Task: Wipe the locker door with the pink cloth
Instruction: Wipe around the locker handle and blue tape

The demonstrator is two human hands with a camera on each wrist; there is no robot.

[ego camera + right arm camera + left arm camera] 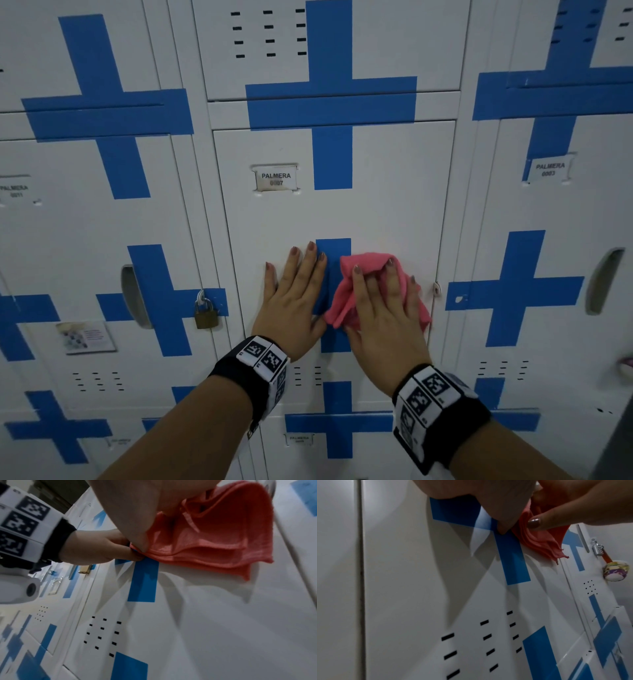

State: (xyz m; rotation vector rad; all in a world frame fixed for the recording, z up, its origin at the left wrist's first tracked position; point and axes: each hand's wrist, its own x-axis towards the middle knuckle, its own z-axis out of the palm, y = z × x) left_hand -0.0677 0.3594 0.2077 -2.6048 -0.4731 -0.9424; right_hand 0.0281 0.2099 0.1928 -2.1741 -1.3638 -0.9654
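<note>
the pink cloth sits bunched against the white locker door, low on the panel and just right of the blue cross's vertical bar, pinned there by the right hand. that hand lies flat over it, fingers fairly straight and spread, pressing the folds onto the metal; the thumb runs along the cloth's left side, and from the left wrist view its tip bears down on the fabric. loose layers of cloth hang out from under the palm in the right wrist view.

the left hand is right beside it, flat on the same door, fingers stretched out and holding nothing, its thumb edge nearly meeting the cloth over the blue cross. both wrists carry black bands with checkered marker blocks.

further out: a name tag reading palmera sits higher up the door, left of another blue bar. a small lock tab juts out at the door's right edge, just beside the cloth. below the hands, rows of vent slots cut the panel. on the locker to the left hangs a brass padlock next to a recessed handle, with a small printed card stuck below. the locker to the right has its own handle recess and tag.
</note>
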